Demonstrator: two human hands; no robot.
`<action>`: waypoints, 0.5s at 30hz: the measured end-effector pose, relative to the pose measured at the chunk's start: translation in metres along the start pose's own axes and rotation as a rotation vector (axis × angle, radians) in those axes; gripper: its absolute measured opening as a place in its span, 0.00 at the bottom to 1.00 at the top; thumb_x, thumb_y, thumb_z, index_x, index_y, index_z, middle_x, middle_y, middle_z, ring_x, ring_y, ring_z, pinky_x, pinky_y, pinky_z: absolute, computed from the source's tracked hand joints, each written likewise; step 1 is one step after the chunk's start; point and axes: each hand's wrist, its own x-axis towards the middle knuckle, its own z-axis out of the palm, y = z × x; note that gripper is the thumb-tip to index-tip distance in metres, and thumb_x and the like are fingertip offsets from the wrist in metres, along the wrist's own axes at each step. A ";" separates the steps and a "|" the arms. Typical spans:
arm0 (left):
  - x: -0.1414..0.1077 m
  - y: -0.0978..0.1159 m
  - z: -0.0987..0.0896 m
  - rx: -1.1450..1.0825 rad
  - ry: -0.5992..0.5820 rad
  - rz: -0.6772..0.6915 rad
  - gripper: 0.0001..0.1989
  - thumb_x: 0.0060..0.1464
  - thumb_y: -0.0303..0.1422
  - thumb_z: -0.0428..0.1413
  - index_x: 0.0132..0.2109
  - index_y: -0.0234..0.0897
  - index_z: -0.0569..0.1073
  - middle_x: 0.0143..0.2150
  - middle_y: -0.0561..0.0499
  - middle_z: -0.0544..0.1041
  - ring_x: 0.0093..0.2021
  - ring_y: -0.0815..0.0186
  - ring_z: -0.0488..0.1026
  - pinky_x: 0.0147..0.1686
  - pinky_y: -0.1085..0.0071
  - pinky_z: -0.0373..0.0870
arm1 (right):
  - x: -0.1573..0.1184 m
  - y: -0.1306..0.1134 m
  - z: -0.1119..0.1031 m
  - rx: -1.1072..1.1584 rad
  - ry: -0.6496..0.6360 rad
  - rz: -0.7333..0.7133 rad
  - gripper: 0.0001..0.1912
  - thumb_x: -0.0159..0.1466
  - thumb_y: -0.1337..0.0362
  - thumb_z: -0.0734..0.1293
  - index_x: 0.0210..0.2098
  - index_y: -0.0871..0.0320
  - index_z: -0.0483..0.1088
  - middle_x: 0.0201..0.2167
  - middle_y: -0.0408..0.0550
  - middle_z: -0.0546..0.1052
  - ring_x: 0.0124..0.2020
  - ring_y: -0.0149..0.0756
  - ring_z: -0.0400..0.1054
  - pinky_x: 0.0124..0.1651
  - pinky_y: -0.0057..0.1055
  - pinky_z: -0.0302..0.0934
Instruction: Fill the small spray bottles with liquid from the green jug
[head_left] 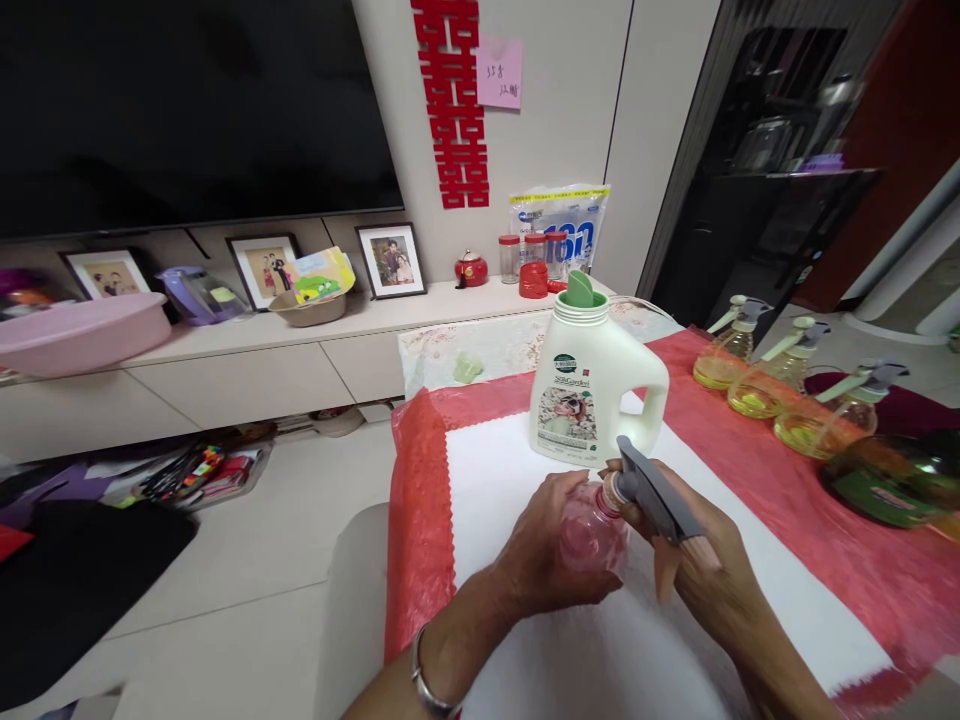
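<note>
From the head view: both hands are in play over the red-and-white-covered worktop [487, 480]. The left hand [547, 550] has its grip wrapped round a small pink bottle [592, 535], held tilted and clear of the sheet. The right hand [705, 550] grips the grey spray head [660, 490], fingers close to the collar at the neck. On or off? Can't tell which way it's turning, or whether the thread has caught. My call: the step in hand is working that collar, and the next move calls for a steady left hold and a straight, even twist. Just beyond stands the big cream jug [589, 375], upright, green spout [580, 288] showing at its mouth. Over on the right, three spray bottles [761, 385] with yellow liquid line up.
</note>
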 end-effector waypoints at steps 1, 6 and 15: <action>0.000 0.000 0.000 -0.003 0.003 0.005 0.45 0.33 0.30 0.68 0.60 0.39 0.62 0.54 0.40 0.72 0.53 0.45 0.72 0.54 0.48 0.74 | -0.001 0.001 -0.001 -0.005 -0.008 0.005 0.25 0.72 0.48 0.60 0.63 0.53 0.65 0.55 0.53 0.68 0.54 0.43 0.67 0.57 0.36 0.67; 0.001 0.003 0.000 -0.004 -0.007 -0.002 0.42 0.34 0.30 0.67 0.59 0.38 0.63 0.54 0.40 0.73 0.54 0.44 0.72 0.54 0.48 0.74 | -0.005 0.001 -0.003 -0.024 -0.039 0.053 0.29 0.72 0.51 0.59 0.68 0.57 0.59 0.32 0.50 0.72 0.50 0.43 0.69 0.59 0.40 0.66; 0.000 -0.007 0.004 -0.018 -0.012 0.016 0.48 0.32 0.31 0.69 0.63 0.41 0.60 0.57 0.40 0.71 0.57 0.43 0.70 0.57 0.46 0.71 | -0.002 -0.011 0.000 -0.011 -0.079 0.022 0.32 0.73 0.42 0.56 0.65 0.57 0.62 0.17 0.44 0.60 0.44 0.43 0.70 0.58 0.42 0.65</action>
